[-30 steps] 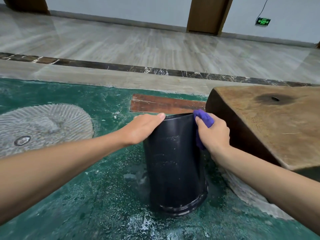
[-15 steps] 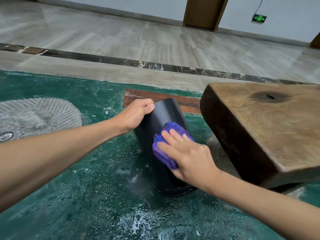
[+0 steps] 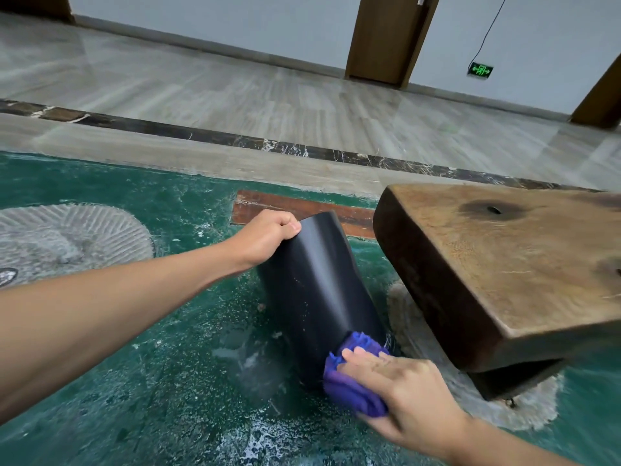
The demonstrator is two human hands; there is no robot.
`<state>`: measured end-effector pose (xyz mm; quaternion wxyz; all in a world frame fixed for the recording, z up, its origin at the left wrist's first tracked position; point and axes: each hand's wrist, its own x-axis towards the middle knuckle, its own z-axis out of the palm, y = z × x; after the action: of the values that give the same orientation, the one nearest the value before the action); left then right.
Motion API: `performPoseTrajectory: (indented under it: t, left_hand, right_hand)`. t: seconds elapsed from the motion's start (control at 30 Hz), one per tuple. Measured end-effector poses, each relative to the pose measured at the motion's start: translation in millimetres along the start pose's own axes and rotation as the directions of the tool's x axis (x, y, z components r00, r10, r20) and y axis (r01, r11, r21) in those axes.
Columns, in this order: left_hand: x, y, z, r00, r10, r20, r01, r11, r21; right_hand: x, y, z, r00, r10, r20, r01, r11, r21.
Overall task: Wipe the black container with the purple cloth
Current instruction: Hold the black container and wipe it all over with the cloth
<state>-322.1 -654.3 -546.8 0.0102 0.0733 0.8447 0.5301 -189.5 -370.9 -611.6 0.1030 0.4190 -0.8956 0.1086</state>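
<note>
A tall black container (image 3: pixel 316 290) stands tilted away from me on the wet green floor, its top leaning toward the far side. My left hand (image 3: pixel 267 235) grips its upper rim at the left. My right hand (image 3: pixel 400 388) presses a bunched purple cloth (image 3: pixel 349 381) against the container's lower side, close to its base. The cloth hides the base on the right; the container's opening faces away and is out of sight.
A thick wooden slab (image 3: pixel 504 264) overhangs just right of the container on a dark support. A reddish-brown plank (image 3: pixel 302 210) lies flat behind the container. A ribbed grey disc (image 3: pixel 67 237) sits at far left. A tiled floor with a dark marble strip (image 3: pixel 268 146) lies beyond.
My right hand has slid the cloth from the rim down the container's side to its base. The container has tipped further away from me under my left hand's grip.
</note>
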Motion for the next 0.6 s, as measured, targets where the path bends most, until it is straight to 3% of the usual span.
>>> performPoseTrajectory:
  t: [0.1, 0.17, 0.23, 0.33, 0.4, 0.5, 0.6]
  left_hand:
    - [-9, 9, 2, 0.999, -0.043, -0.006, 0.042, 0.998, -0.037]
    - [-14, 17, -2, 0.997, -0.066, -0.029, 0.065, 0.996, -0.054]
    - [-18, 26, -7, 0.995, -0.089, -0.044, 0.087, 0.995, -0.050]
    - [-28, 36, -20, 0.989, -0.131, -0.069, 0.129, 0.991, -0.032]
    - [-34, 37, -27, 0.985, -0.150, -0.081, 0.150, 0.989, -0.007]
    - [-42, 31, -35, 0.965, -0.236, -0.113, 0.238, 0.971, 0.001]
    - [-46, 22, -42, 0.919, -0.355, -0.173, 0.358, 0.933, -0.013]
  right_hand:
    - [18, 5, -13, 0.943, 0.308, -0.126, -0.263, 0.922, 0.285]
    - [41, 16, -16, 0.808, 0.563, -0.174, -0.393, 0.735, 0.552]
    - [67, 30, -17, 0.639, 0.754, -0.148, -0.435, 0.514, 0.739]
    - [105, 44, -15, 0.469, 0.883, -0.032, -0.451, 0.270, 0.851]
    - [127, 42, -7, 0.449, 0.887, 0.104, -0.483, 0.143, 0.864]
    - [156, 22, 10, 0.505, 0.822, 0.263, -0.518, 0.044, 0.854]
    - [177, 0, 14, 0.575, 0.791, 0.210, -0.533, 0.168, 0.829]
